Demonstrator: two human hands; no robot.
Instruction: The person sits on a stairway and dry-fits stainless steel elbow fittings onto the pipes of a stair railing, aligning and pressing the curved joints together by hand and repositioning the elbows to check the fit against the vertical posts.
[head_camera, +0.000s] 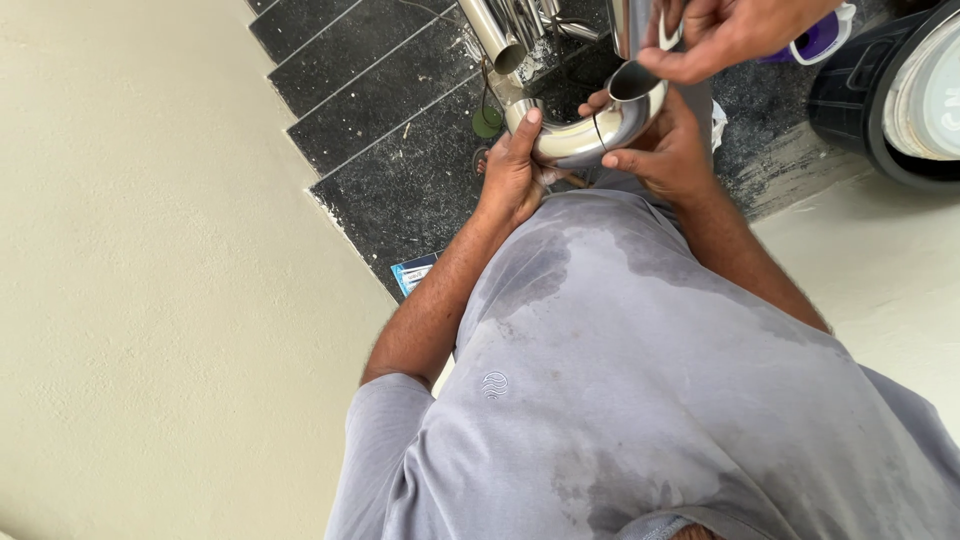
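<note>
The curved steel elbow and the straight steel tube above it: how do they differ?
The curved steel elbow bends in an arc and is held by both hands, the left hand and the right hand. The straight steel tube runs straight, open-ended, untouched by those hands. Both are shiny polished metal with round sections.

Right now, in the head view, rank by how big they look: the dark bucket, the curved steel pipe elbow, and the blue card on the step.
1. dark bucket, though cut off by the frame edge
2. curved steel pipe elbow
3. blue card
</note>
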